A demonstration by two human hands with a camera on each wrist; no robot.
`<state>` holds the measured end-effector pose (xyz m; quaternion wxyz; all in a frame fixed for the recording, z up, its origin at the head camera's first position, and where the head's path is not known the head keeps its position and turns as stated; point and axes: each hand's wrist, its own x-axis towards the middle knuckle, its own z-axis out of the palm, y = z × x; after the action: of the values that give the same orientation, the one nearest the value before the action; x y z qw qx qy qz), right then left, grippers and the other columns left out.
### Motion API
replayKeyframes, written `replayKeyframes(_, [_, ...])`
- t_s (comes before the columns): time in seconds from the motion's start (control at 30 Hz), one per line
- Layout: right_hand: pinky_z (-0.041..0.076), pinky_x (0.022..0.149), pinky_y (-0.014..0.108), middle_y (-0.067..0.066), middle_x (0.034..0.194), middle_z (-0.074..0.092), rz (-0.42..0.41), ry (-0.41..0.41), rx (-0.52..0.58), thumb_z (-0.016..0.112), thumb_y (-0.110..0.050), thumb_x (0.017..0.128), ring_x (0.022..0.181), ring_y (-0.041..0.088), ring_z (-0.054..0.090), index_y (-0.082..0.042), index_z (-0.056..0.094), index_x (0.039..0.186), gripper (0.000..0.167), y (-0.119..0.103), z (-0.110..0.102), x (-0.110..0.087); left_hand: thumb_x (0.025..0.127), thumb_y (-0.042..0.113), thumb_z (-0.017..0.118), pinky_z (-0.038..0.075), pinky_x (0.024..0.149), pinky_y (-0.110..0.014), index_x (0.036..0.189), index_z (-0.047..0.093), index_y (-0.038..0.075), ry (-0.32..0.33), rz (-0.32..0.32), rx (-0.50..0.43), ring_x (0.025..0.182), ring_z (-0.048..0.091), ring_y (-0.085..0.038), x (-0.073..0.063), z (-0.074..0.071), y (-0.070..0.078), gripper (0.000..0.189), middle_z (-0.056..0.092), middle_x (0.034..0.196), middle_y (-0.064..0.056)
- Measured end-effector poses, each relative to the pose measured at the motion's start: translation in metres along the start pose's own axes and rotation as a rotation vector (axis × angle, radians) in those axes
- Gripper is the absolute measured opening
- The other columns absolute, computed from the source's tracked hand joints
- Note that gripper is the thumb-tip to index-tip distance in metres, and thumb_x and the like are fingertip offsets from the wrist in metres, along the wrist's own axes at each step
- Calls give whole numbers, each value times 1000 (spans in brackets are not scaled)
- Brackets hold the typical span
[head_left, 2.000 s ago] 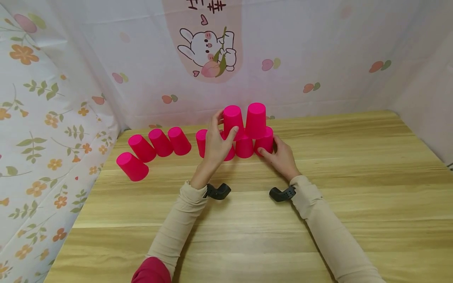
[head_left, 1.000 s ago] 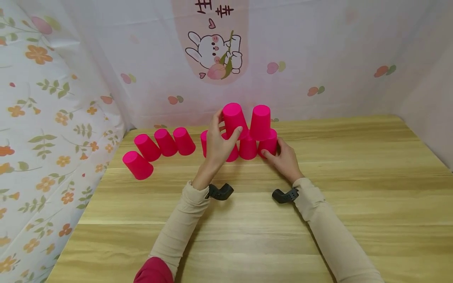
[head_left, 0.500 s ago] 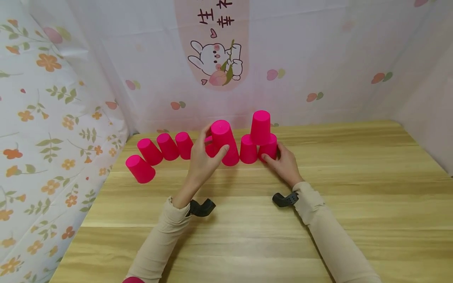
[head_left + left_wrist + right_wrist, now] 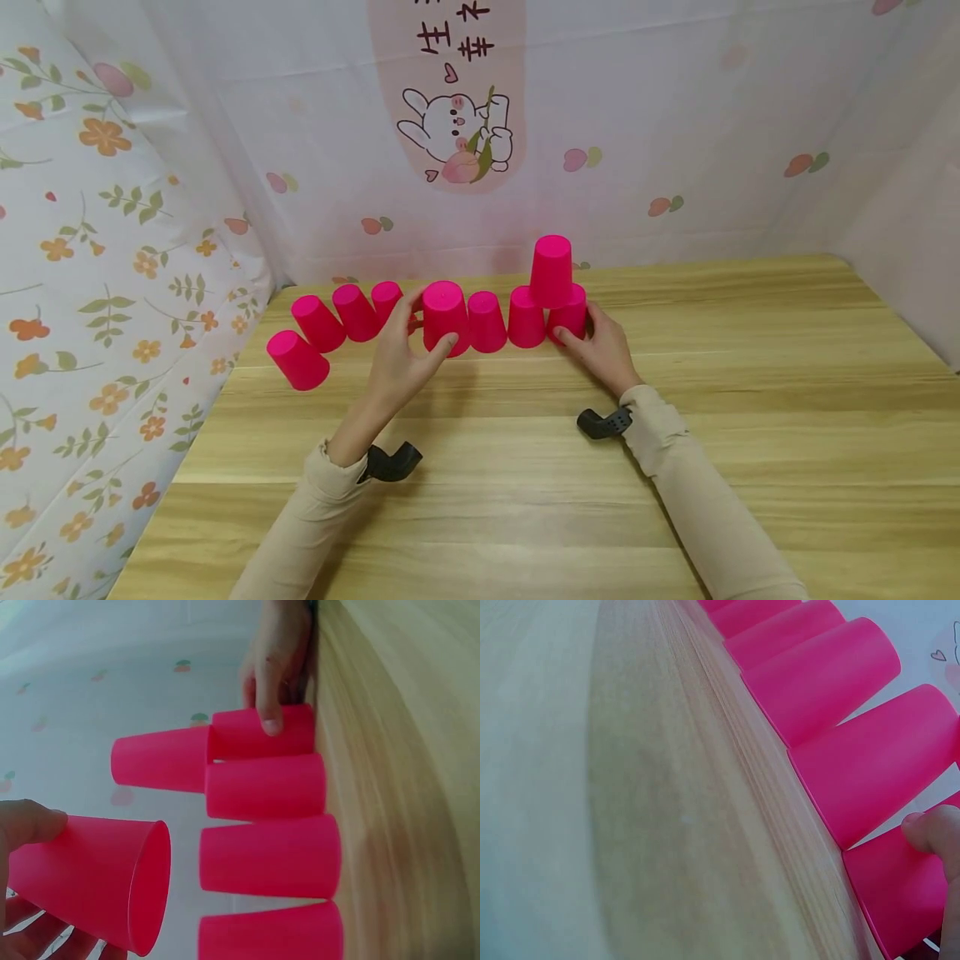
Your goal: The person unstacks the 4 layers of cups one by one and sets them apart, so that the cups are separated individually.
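Note:
My left hand [image 4: 401,358] grips an upside-down pink cup [image 4: 444,317] between thumb and fingers. In the left wrist view this cup [image 4: 82,877] hangs raised and apart from the row, its mouth facing the table. With thumb and fingers, my right hand [image 4: 603,346] holds the rightmost bottom cup [image 4: 570,315]. Another upside-down cup [image 4: 551,271] sits on top, bridging that one and its neighbour [image 4: 527,318]. Left of them stands a further bottom cup [image 4: 487,323]. The row's leftmost cup [image 4: 270,934] is mostly hidden behind the held cup in the head view.
Several more upside-down pink cups stand to the left, among them a nearer one [image 4: 298,360] and one behind it [image 4: 318,323]. The wooden table [image 4: 525,500] meets a printed white curtain [image 4: 637,100] at the back, with a floral one [image 4: 112,333] at left.
My left hand has carried its cup left and down from beside the upper cup to in front of the row's left end. The right hand keeps its hold on the rightmost cup.

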<state>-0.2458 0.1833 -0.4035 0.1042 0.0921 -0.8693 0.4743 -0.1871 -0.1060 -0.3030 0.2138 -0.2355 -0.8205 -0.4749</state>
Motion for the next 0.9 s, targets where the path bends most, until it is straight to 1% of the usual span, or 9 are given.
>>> replayKeyframes(0.17, [45, 84, 44, 17, 113, 58, 5, -6, 2, 66, -31, 84, 100, 31, 55, 1, 47, 125, 55, 1, 2, -1, 75, 8, 76, 50, 84, -42, 129, 44, -2, -17, -24, 19, 104, 54, -25, -11, -3, -12, 64, 55, 118, -14])
replayKeyframes(0.27, [45, 84, 43, 17, 112, 58, 7, -10, 0, 66, -31, 84, 99, 30, 56, 1, 48, 125, 55, 2, 3, -2, 76, 10, 76, 50, 83, -41, 129, 44, -1, -37, -35, 30, 103, 54, -23, -14, -2, -16, 63, 55, 118, -12])
replayKeyframes(0.37, [45, 85, 43, 16, 112, 59, 13, -7, -2, 67, -31, 84, 99, 30, 56, 0, 48, 125, 55, 3, 4, -3, 76, 10, 75, 50, 83, -43, 129, 43, -2, -68, -46, 35, 104, 53, -24, -17, 0, -19, 64, 55, 119, -13])
replayKeyframes(0.47, [45, 85, 44, 17, 113, 58, 16, -8, -5, 66, -32, 84, 100, 31, 55, 0, 47, 126, 56, 2, 5, -3, 76, 9, 75, 49, 84, -44, 131, 42, -4, -99, -52, 28, 106, 52, -26, -18, 1, -21, 65, 55, 119, -14])
replayKeyframes(0.6, [45, 86, 44, 17, 113, 58, 18, -16, -7, 65, -32, 85, 100, 31, 55, 0, 47, 125, 55, 0, 5, -1, 75, 8, 76, 50, 83, -44, 130, 43, -2, -136, -48, 33, 107, 53, -25, -20, 2, -23, 65, 56, 118, -12])
replayKeyframes(0.8, [44, 86, 43, 16, 112, 59, 14, 3, 2, 66, -33, 84, 100, 29, 55, -2, 48, 124, 54, -1, 4, 2, 76, 9, 76, 50, 83, -40, 129, 43, -1, -234, -34, 48, 102, 53, -22, -18, 7, -28, 63, 56, 113, -10])
replayKeyframes(0.83, [44, 86, 43, 16, 112, 59, 12, 8, 3, 66, -33, 84, 101, 30, 55, -2, 48, 124, 54, -1, 4, 2, 76, 9, 75, 50, 82, -39, 129, 42, -2, -243, -30, 48, 102, 53, -22, -17, 8, -28, 63, 56, 112, -10])
replayKeyframes(0.9, [43, 88, 43, 16, 114, 58, 9, 10, 5, 67, -32, 84, 102, 30, 55, -2, 48, 126, 55, -1, 3, 2, 77, 8, 75, 50, 82, -39, 129, 42, -3, -240, -29, 49, 101, 53, -23, -17, 10, -30, 62, 56, 112, -11])
